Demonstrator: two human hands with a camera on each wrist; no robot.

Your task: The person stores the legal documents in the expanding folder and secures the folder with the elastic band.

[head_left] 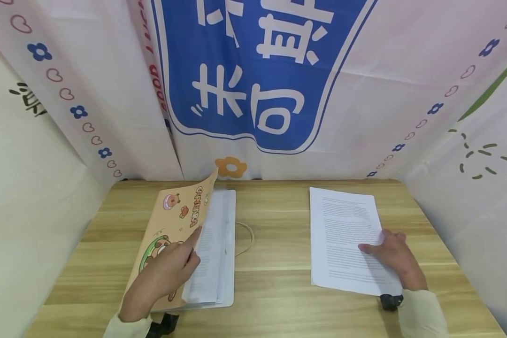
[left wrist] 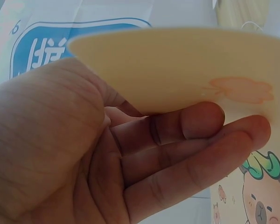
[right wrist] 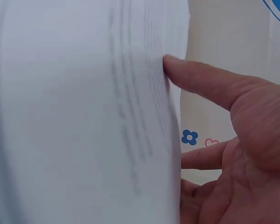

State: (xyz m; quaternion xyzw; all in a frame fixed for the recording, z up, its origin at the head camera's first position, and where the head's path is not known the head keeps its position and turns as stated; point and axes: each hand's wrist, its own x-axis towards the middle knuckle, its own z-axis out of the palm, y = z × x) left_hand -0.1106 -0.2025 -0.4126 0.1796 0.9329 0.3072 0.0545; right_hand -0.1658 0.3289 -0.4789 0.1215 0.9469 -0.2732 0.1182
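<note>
On the left of the table a tan folder (head_left: 162, 225) with capybara cartoons lies with its front cover partly raised. My left hand (head_left: 169, 270) holds that cover by its free edge; in the left wrist view the curled fingers (left wrist: 191, 154) lie against the cover (left wrist: 177, 65). Printed sheets (head_left: 207, 263) show inside the folder. To the right, my right hand (head_left: 395, 256) grips a stack of printed paper (head_left: 346, 234) by its right edge. In the right wrist view the thumb presses on the top of the stack (right wrist: 84, 116), with the other fingers partly hidden behind it.
A thin cord loop (head_left: 251, 239) sticks out from the folder's right side. The wooden table (head_left: 274, 263) lies between folder and stack. White printed cloth (head_left: 363, 117) hangs behind the back edge and at both sides. Each wrist wears a black strap (head_left: 390, 302).
</note>
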